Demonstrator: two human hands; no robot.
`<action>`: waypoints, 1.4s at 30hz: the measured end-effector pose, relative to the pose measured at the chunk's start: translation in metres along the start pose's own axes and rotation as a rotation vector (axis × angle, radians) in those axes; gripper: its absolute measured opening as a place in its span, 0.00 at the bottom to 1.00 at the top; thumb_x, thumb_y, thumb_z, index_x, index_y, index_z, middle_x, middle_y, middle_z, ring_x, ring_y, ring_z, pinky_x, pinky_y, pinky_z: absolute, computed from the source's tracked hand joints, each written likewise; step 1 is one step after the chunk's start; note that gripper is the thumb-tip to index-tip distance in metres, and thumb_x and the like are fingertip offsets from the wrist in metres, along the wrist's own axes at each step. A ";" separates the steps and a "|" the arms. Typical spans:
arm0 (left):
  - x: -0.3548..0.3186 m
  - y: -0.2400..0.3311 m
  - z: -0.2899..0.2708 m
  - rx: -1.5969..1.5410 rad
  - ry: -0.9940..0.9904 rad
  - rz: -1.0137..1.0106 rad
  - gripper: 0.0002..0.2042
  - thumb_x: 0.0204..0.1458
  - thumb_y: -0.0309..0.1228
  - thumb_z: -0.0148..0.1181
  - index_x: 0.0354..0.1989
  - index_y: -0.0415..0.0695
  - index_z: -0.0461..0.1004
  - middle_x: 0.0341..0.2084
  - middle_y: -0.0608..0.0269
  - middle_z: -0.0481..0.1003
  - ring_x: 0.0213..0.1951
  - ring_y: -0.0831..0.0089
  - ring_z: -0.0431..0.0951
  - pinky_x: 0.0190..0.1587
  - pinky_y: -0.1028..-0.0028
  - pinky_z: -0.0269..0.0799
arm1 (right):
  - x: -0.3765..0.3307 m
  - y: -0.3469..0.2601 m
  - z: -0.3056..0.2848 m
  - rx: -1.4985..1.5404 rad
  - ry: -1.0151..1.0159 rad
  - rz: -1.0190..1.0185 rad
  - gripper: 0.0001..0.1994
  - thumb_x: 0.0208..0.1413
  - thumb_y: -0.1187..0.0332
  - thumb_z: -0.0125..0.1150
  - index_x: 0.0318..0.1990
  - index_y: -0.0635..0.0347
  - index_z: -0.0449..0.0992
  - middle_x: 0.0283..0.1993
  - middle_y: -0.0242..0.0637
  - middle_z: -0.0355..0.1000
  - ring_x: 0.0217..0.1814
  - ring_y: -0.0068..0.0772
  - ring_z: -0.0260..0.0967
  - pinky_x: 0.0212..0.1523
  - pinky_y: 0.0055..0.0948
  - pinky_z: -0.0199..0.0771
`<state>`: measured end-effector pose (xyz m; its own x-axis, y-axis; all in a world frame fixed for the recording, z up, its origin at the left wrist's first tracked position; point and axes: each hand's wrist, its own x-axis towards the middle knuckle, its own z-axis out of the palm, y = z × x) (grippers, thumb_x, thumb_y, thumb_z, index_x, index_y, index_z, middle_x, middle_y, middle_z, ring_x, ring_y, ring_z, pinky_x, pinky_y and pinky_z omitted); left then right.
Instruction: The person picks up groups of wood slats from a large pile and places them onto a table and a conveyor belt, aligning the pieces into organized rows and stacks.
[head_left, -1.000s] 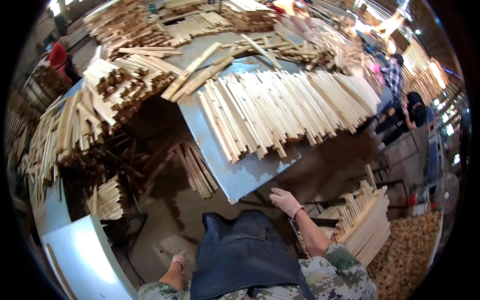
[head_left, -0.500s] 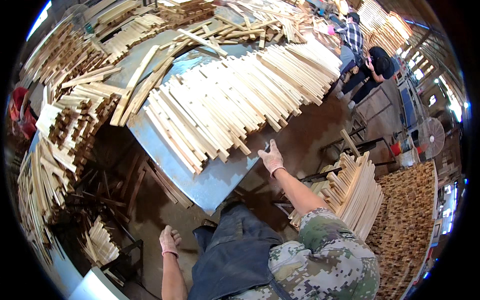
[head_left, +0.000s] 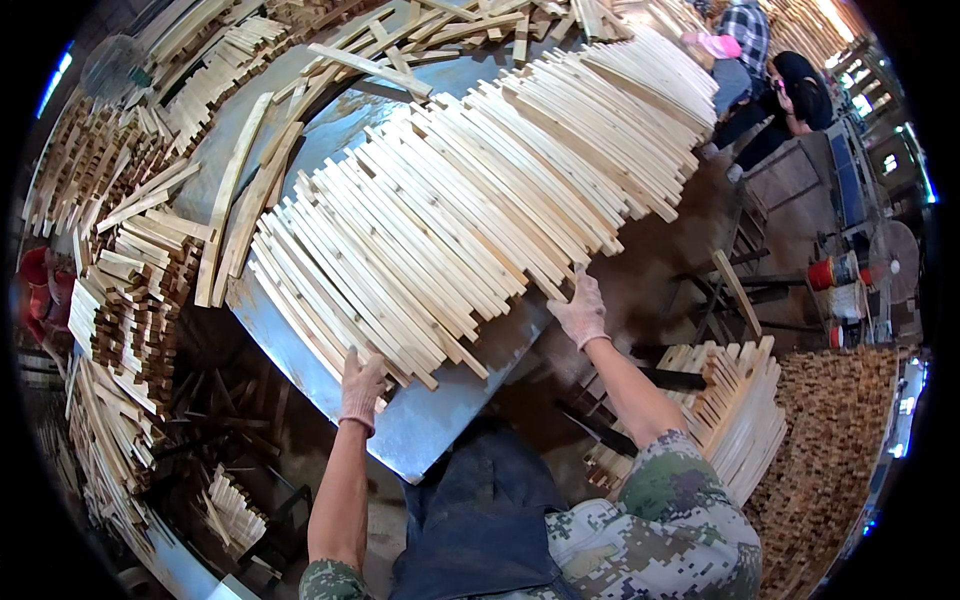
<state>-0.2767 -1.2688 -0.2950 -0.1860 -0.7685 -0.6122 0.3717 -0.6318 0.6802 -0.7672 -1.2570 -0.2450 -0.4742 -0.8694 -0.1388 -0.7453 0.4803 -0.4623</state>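
A wide row of pale wooden strips (head_left: 430,210) lies side by side on a blue metal table (head_left: 420,435). My left hand (head_left: 362,388), in a light knitted glove, is at the near ends of the leftmost strips, its fingers stretched forward and seeming to touch them. My right hand (head_left: 582,312), gloved the same way, is at the near ends of strips toward the middle of the row, past the table's right edge. Its fingers are extended and apart, with the forefinger close to a strip's end. Neither hand is wrapped round a strip.
Loose strips (head_left: 235,200) lie crosswise at the table's far left. Stacked wood (head_left: 135,300) stands on the left. A rack of strips (head_left: 735,400) and a large wood stack (head_left: 830,430) are on my right. Two people (head_left: 800,95) are at the far right, near a fan (head_left: 893,262).
My left hand has risen from beside my body to the near strip ends. My right hand has shifted slightly right, up to the strips. The view has moved closer over the table.
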 end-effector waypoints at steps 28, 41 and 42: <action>0.013 0.024 0.124 0.613 0.462 0.111 0.26 0.54 0.35 0.67 0.57 0.34 0.66 0.44 0.53 0.81 0.45 0.64 0.83 0.49 0.65 0.79 | 0.026 0.010 0.008 -0.089 -0.096 -0.199 0.56 0.45 0.58 0.77 0.80 0.66 0.53 0.66 0.59 0.68 0.68 0.60 0.68 0.71 0.48 0.69; -0.002 0.131 0.068 0.960 0.453 0.182 0.35 0.54 0.44 0.68 0.65 0.30 0.70 0.50 0.35 0.82 0.55 0.45 0.83 0.61 0.59 0.76 | -0.053 -0.050 0.001 0.107 -0.199 -0.306 0.55 0.47 0.57 0.77 0.80 0.67 0.53 0.69 0.61 0.68 0.70 0.56 0.70 0.71 0.42 0.71; 0.020 0.098 0.016 1.107 0.523 0.235 0.36 0.55 0.46 0.68 0.65 0.30 0.70 0.51 0.34 0.81 0.55 0.43 0.82 0.62 0.57 0.76 | -0.052 -0.036 0.027 0.458 -0.349 -0.226 0.56 0.49 0.54 0.76 0.81 0.68 0.50 0.77 0.62 0.60 0.78 0.56 0.64 0.75 0.40 0.67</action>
<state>-0.2584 -1.3477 -0.2342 0.2594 -0.9023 -0.3442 -0.6654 -0.4253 0.6135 -0.7031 -1.2317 -0.2450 -0.0891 -0.9675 -0.2367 -0.4960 0.2492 -0.8318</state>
